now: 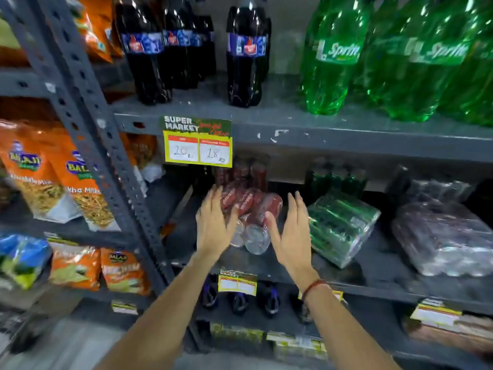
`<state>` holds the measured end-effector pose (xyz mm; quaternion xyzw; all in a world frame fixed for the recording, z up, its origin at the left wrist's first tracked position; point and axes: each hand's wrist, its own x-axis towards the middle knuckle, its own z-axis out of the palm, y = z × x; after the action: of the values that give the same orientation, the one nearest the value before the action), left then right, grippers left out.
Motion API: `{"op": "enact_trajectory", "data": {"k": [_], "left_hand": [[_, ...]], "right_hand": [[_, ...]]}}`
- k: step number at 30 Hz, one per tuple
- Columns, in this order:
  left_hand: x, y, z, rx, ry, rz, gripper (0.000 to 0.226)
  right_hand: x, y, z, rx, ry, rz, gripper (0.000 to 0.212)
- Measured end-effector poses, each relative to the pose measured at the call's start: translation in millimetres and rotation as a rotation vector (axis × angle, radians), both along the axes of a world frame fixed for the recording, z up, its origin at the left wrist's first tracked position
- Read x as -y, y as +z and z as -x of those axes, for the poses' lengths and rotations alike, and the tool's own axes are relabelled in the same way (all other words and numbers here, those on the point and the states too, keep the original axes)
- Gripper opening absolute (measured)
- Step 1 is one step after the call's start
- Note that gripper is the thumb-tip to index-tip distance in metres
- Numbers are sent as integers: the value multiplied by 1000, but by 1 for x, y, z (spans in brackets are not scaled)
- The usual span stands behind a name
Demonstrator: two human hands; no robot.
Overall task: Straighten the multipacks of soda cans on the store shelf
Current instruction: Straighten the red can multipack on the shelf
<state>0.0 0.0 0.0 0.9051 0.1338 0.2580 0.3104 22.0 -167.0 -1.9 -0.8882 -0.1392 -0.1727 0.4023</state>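
bare forearms reach up from the bottom of the view, and a red thread band (314, 286) circles the right wrist. both hands are spread open with the fingers straight, gripping nothing: the left hand (213, 225) lies flat against the left side of the red multipack (249, 217), and the right hand (292, 233) stands on edge at the pack's right side, its thumb touching the shrink wrap while the fingers point up and away. the red multipack lies between the two palms on the grey metal shelf (346, 268), tipped on its side and skewed, so that the silver can ends face out toward the wrists. just below the hands, a small yellow price tag (237, 283) hangs on the shelf lip, with dark bottles under it that are too blurred to read. just beside the right hand, to its right, a green multipack (341, 225) lies tilted, and well beyond that a dark purple multipack (440, 236) rests flat. behind the fingertips, further red cans (248, 169) stand upright at the back of the shelf. above the hands a yellow price label (197, 142) reads 20 and 18. to the left of the left hand, past the perforated upright (88, 102), orange snack bags (53, 177) hang. farthest up, dark cola bottles (245, 57) stand above the left hand and green sprite bottles (338, 57) above and to the right of the right hand.
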Motion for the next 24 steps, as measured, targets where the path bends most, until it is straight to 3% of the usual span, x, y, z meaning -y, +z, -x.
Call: {"op": "enact_trajectory", "data": {"k": [3,6,8,11,15,16,21,24], "left_hand": [[-25,1,-43,-255,6,113,62],[-48,-10,-70,-513,-51,255,73],[-55,-19,-77,-527,-37,310,91],[-57,-15,-74,-503,-10,516,84],[-56,-23,-67,-388,-49,578,59],[-56,-26,-64,-346,-61,567,57],[-61,-43,-39,-126,-212,652,66],[-59,-55,-37,-78,-271,667,51]], "right_hand": [[-15,-5,-29,-522,1,-204,86],[-30,-15,-50,-982,-4,-473,105],[-33,-23,-56,-1086,35,-546,80],[-30,-28,-58,-1079,41,-589,39],[-25,-33,-53,-990,56,-595,33],[-26,-35,-50,-942,74,-594,36],[-21,-51,-42,-638,150,-473,99],[-13,-55,-40,-559,161,-417,111]]}}
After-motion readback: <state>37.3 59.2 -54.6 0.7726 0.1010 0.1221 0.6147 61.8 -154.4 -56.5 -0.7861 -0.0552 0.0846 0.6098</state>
